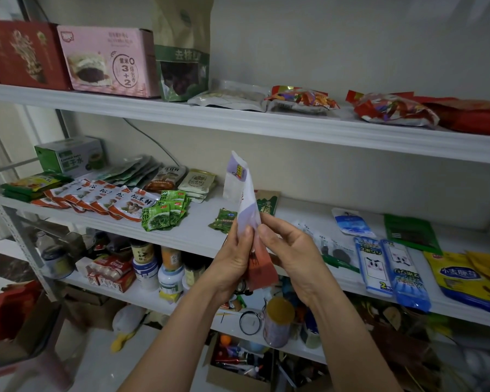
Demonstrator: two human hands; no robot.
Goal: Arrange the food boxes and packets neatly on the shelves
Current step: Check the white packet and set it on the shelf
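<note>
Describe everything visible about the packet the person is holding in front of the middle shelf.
The packet is a flat, glossy plastic pouch, seen nearly edge-on, standing upright and leaning slightly. Its top is pale lilac and white with a small yellow label; the lower part turns reddish-brown. The left hand and right hand pinch it between thumbs and fingers around its middle, holding it in the air before the middle shelf, touching nothing else. Its print is unreadable and its contents cannot be seen.

top shelf (238,120): boxes (108,60) at left, upright pouch (181,66) just right of them, flat packets (300,101) further right | middle shelf (294,219): carton (68,155) back left, overlapping sachets (111,200) before it, sponge packs (391,267) at right | held packet (245,210): upright before middle shelf, between left hand (235,258) and right hand (289,250) | lower shelf (142,299): jars (145,267)
</note>
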